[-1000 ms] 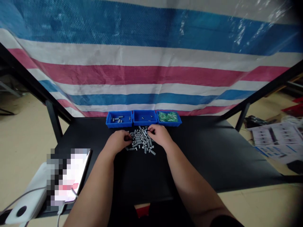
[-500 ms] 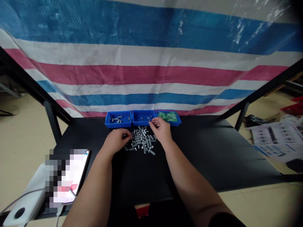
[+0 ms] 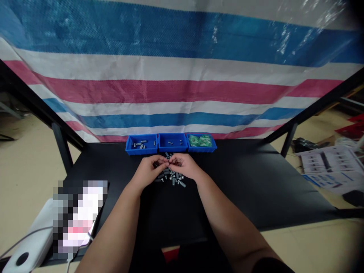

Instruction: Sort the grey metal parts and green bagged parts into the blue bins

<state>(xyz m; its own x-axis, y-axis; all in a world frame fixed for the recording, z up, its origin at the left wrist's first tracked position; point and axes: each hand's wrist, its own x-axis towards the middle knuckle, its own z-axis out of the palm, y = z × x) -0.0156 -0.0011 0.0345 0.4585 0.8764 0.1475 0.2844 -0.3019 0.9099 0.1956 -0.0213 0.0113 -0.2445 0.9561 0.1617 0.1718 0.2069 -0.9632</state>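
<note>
Above a heap of small screws and grey metal cylinders [image 3: 178,181], my left hand [image 3: 150,170] and my right hand [image 3: 186,166] meet at the fingertips. Both are closed in a pinch. Whatever lies between the fingers is too small to make out. The hands cover much of the heap. Just behind them stand three blue trays in a row. Several grey cylinders lie in the left tray [image 3: 141,152]. A few screws are in the middle tray [image 3: 173,149]. The right tray [image 3: 202,149] holds a green-and-clear plastic bag of small parts [image 3: 200,140].
The black tabletop [image 3: 241,182] carries everything. A pixelated phone or tablet [image 3: 82,212] and a white device [image 3: 31,235] with cables sit at the left edge. A striped tarp [image 3: 182,91] hangs behind, between black frame bars. Printed sheets [image 3: 330,167] lie beyond the table on the right.
My right hand has come back from the middle tray to the heap. My left hand has shifted right, and the fingertips now meet. The screws in the middle tray lie differently.
</note>
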